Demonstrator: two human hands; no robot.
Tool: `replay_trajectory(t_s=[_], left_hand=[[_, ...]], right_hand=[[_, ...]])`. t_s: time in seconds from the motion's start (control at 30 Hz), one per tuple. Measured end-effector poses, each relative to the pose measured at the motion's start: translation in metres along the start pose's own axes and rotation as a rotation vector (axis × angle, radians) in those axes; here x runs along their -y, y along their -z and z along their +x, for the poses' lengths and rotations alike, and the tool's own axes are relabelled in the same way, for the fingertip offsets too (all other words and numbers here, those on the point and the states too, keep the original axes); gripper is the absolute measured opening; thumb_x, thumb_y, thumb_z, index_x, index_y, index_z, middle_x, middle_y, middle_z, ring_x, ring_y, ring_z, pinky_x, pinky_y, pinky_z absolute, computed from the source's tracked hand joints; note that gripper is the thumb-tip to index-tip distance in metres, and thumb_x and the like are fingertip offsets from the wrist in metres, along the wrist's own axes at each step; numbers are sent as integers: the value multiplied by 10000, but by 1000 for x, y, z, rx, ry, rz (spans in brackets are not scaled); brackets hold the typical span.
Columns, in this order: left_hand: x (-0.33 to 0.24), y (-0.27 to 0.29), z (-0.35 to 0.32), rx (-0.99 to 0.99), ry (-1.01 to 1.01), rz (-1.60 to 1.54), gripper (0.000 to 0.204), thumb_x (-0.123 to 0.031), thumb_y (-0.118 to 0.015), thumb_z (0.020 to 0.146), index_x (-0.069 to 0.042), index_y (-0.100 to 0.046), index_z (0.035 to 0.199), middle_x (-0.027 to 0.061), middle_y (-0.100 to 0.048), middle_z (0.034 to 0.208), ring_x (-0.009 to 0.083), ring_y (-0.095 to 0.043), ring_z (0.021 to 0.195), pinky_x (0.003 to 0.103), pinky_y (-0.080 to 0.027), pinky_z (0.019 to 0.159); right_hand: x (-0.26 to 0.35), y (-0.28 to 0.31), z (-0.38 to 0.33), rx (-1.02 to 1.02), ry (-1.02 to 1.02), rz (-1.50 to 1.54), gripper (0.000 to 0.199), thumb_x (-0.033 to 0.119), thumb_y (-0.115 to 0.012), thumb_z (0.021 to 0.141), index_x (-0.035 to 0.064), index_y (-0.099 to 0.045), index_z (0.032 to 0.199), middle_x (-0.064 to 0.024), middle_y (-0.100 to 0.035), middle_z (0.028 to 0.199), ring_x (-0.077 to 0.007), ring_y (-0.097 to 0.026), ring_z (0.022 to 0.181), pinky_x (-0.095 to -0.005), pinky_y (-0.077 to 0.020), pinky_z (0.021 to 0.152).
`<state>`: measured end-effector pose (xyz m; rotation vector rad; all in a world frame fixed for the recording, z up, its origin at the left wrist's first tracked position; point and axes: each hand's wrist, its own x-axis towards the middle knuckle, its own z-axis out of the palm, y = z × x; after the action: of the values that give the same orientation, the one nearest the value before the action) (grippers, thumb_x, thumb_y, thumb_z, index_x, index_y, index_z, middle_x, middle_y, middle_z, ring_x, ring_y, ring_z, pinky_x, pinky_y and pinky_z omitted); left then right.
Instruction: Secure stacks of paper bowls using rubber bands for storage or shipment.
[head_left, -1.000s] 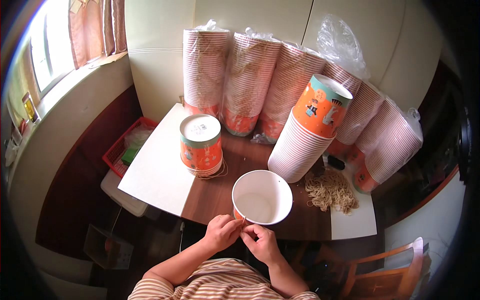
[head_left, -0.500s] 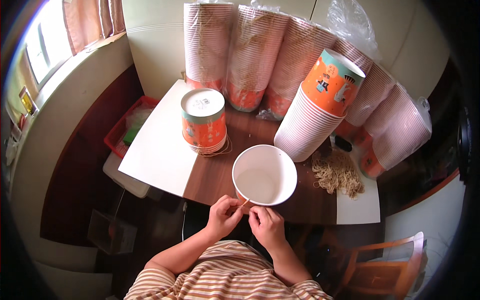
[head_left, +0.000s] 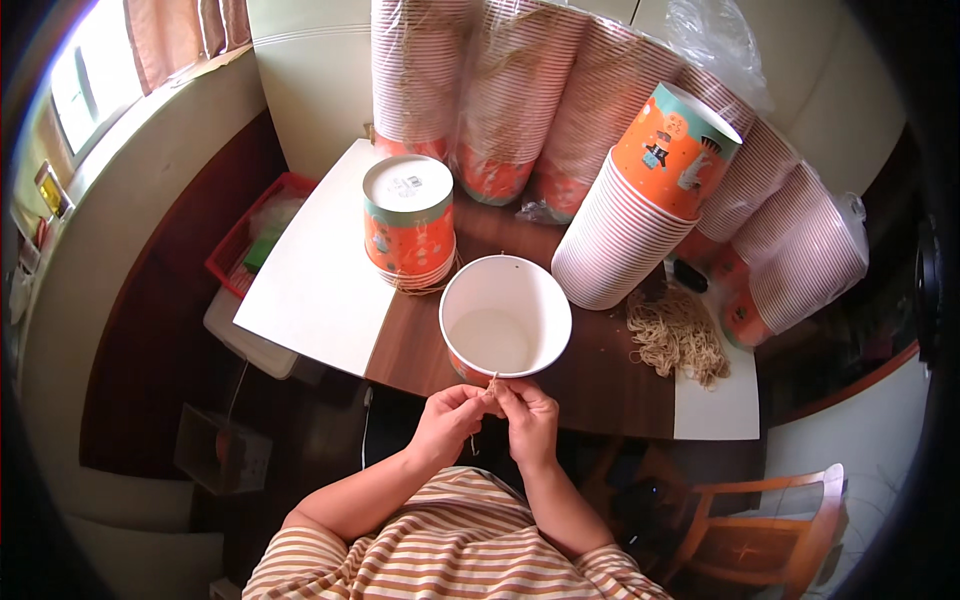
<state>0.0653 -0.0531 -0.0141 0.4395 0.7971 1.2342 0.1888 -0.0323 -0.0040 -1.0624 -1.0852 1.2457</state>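
Observation:
A white-lined paper bucket (head_left: 505, 315) with an orange outside stands at the table's front edge, its mouth tilted toward me. At its near rim, my left hand (head_left: 447, 422) and my right hand (head_left: 530, 420) meet, both closed in a pinch. Between their fingertips is a thin beige cord (head_left: 493, 382), and a short tail of it hangs below my left fingers. Whether the cord passes through the bucket's near wall is hidden by my fingers. A small dark dot, perhaps a hole, shows near the far rim.
To the left, upside-down nested buckets (head_left: 408, 225) stand with cord loops around their base. A leaning bucket stack (head_left: 625, 225) stands right of centre, beside a heap of loose cord (head_left: 680, 340). Wrapped bucket stacks (head_left: 520, 100) line the back. A wooden chair (head_left: 770, 540) stands at lower right.
The bucket has shifted slightly left and away from me. My hands have come closer together on the cord, and the cord's tail now shows beneath them.

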Motion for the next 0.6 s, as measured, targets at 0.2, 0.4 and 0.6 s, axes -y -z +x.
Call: replay_trajectory(t_s=[0.2, 0.4, 0.6], left_hand=[[-9, -6, -2, -52, 9, 87, 107, -127, -634, 887, -28, -606, 861, 38, -625, 752, 41, -451, 548, 171, -336, 481], [-13, -6, -4, -44, -17, 170, 155, -162, -694, 856, -22, -627, 853, 26, -642, 744, 29, -479, 567, 163, -340, 494], [-8, -5, -3, -39, -133, 158, 151, -145, -710, 846, -5, -660, 870, 15, -654, 781, 34, -546, 650, 172, -419, 568]], right_hand=[[-12, 8, 7, 111, -324, 375, 112, 71, -638, 860, 3, -684, 935, -43, -663, 781, -89, -539, 620, -210, -440, 581], [-12, 16, 7, 200, -416, 501, 146, 76, -649, 842, 20, -694, 968, -55, -692, 824, -79, -545, 643, -212, -441, 613], [-7, 15, 4, 185, -402, 376, 124, 102, -616, 866, 6, -680, 914, -54, -662, 814, -115, -553, 678, -256, -454, 661]])
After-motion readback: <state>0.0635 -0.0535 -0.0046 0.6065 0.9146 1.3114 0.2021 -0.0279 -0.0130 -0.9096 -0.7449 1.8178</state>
